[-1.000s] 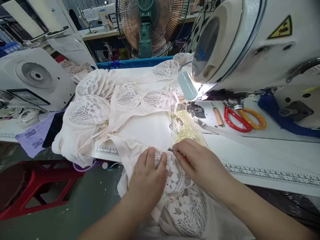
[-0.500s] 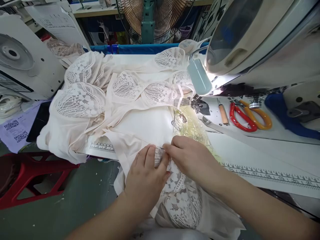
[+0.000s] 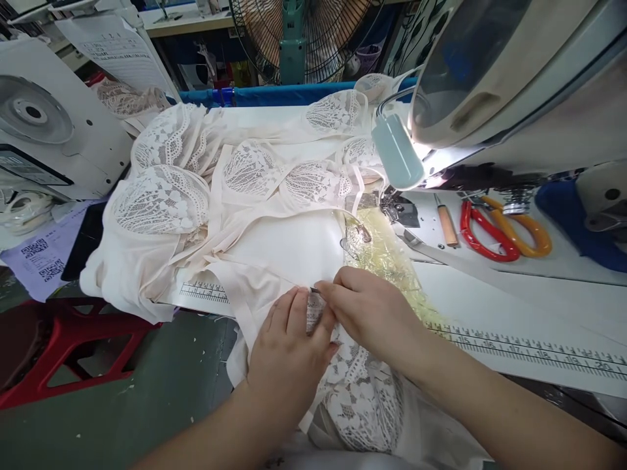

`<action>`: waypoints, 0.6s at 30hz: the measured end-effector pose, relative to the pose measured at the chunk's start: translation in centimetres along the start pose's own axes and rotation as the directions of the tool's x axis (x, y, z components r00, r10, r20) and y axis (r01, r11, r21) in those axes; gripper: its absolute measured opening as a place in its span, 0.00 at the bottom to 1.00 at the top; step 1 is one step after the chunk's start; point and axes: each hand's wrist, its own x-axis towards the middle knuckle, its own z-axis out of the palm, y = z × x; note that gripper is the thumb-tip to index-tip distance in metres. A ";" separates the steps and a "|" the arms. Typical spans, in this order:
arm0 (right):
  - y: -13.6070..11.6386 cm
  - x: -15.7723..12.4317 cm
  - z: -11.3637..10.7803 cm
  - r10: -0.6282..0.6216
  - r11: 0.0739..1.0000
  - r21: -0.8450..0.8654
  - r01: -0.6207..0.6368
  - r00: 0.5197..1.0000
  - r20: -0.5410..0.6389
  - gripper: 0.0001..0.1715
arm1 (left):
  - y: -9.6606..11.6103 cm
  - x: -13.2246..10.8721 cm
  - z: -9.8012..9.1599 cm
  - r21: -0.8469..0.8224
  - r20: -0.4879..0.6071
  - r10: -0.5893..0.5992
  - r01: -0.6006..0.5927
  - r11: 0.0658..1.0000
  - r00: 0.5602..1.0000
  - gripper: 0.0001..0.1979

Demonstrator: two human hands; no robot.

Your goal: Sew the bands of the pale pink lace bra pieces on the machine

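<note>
My left hand [image 3: 289, 356] lies flat, fingers spread, pressing down a cream lace garment piece [image 3: 357, 398] at the front edge of the white sewing table [image 3: 490, 294]. My right hand [image 3: 375, 313] is closed in a pinch on a small metal tool [image 3: 315, 290], its tip just showing against the fabric seam beside my left fingertips. A pile of cream lace garments [image 3: 220, 189] spreads over the table beyond both hands.
A sewing machine [image 3: 514, 85] with a lit lamp [image 3: 396, 153] stands at the right. Red and orange scissors [image 3: 499, 225] and a wooden-handled tool [image 3: 447, 225] lie beside it. A second machine [image 3: 44, 130] sits left, a red stool [image 3: 63, 352] below, a fan [image 3: 304, 39] behind.
My right hand with the metal tool has moved left, up against my left fingertips. The view has tilted down slightly. My left hand stays pressed on the lace.
</note>
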 end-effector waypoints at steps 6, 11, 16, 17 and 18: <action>0.4 -0.6 -1.8 -0.010 0.998 -0.062 0.019 0.991 0.132 0.12 | 0.0 0.1 -0.3 0.005 0.016 -0.003 0.003 1.000 1.000 0.23; 0.9 -1.4 -2.2 0.026 0.999 -0.024 -0.024 0.995 0.100 0.12 | 0.1 0.2 -0.5 0.005 0.028 0.005 -0.005 1.000 1.000 0.24; 1.2 -1.6 -0.9 0.007 1.000 0.004 -0.007 1.000 0.026 0.16 | 0.1 0.2 -0.6 0.004 0.025 0.013 -0.013 1.000 1.000 0.23; 1.2 -1.5 -0.8 0.001 1.000 0.009 -0.001 1.000 0.019 0.16 | 0.0 0.2 -0.6 0.004 0.025 0.014 -0.014 1.000 1.000 0.23; 1.2 -1.5 -0.8 -0.002 1.000 0.018 0.002 1.000 0.022 0.17 | 0.0 0.2 -0.6 0.004 0.025 0.016 -0.016 1.000 1.000 0.23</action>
